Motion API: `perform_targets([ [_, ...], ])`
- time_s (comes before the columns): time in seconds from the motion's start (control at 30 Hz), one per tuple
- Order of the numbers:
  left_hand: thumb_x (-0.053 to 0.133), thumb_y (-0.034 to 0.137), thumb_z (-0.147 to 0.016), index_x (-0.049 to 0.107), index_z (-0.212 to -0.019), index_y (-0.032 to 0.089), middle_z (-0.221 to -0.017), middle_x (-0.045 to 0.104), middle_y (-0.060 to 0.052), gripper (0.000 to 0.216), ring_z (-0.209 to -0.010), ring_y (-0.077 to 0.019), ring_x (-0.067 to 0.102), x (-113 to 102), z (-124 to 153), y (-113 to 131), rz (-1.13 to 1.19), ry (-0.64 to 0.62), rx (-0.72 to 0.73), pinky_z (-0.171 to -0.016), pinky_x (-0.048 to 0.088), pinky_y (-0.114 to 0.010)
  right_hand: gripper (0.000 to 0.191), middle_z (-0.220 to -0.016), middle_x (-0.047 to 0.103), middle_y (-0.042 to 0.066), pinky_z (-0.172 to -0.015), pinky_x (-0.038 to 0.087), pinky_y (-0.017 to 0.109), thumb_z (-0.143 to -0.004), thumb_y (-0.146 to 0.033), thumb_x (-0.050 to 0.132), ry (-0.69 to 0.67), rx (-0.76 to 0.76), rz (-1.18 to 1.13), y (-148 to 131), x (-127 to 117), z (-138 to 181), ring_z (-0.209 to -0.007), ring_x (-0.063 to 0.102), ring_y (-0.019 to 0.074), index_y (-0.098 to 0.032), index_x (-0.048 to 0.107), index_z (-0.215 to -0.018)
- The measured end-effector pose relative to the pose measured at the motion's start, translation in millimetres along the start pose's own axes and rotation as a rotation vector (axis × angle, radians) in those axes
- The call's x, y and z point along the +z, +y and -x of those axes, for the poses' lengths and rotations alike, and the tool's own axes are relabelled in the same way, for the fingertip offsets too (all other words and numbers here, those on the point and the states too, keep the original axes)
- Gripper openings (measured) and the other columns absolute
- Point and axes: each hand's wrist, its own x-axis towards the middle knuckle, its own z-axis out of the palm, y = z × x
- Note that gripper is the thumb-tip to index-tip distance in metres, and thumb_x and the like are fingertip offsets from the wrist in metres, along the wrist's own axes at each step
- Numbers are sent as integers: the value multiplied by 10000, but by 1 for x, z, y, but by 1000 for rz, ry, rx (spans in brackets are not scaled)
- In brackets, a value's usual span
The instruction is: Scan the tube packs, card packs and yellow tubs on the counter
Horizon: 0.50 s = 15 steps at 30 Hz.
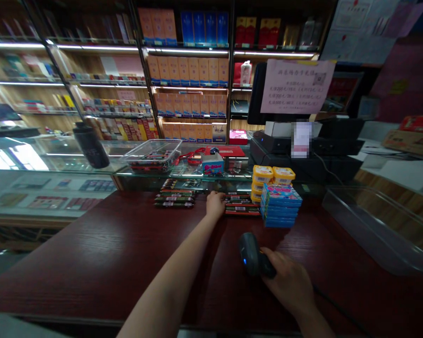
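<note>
My left hand point(215, 204) reaches far across the dark red wooden counter point(102, 253), its fingers curled onto the left end of a stack of long thin snack sticks point(242, 205). A second pile of the same sticks point(175, 197) lies to its left. My right hand point(289, 284) is near the front edge, wrapped round the handle of a black barcode scanner point(251, 256) with a blue light; its head faces the sticks. Right of the sticks stand a stack of blue packets point(280, 206) and yellow tubs point(273, 176).
A clear plastic tray point(151, 156) and a dark tumbler point(90, 146) sit on the glass display case point(56, 164) behind. A till with a monitor and pink notice point(296, 87) stands at the back right. A clear bin point(377, 225) lies on the right. Shelves of boxed goods point(188, 70) fill the wall.
</note>
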Motion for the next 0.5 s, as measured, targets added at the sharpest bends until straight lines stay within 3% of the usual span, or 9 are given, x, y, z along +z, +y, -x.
perform_targets([
  [0.13,533,144,-816,651,-1124,99,-1098,638,-168,333,-1009,-231,608,4,9,-5,155,85,-176,-927,437,-316,338,-955,695,20,-714,434,289,-806,-198,549,1,-8,12,2,0,0,-849,647,184,-226,564,-1142],
  [0.23,438,105,-855,664,-1086,112,-1045,687,-131,324,-1000,-204,627,10,14,-5,264,48,-118,-918,443,-285,353,-993,696,31,-728,437,286,-801,-178,539,10,-20,12,3,2,0,-886,648,187,-218,561,-1150],
  [0.37,458,133,-862,615,-1168,106,-1144,659,-129,345,-1075,-197,599,17,18,-8,325,36,-53,-974,422,-294,335,-997,698,28,-739,448,292,-818,-182,518,6,-22,1,4,1,0,-881,652,185,-215,559,-1149],
  [0.5,522,148,-829,629,-1133,124,-1156,639,-124,324,-1108,-209,566,6,23,-20,267,57,59,-1001,413,-335,299,-977,701,21,-722,458,300,-838,-216,503,10,-18,15,3,0,1,-855,658,190,-227,566,-1130],
])
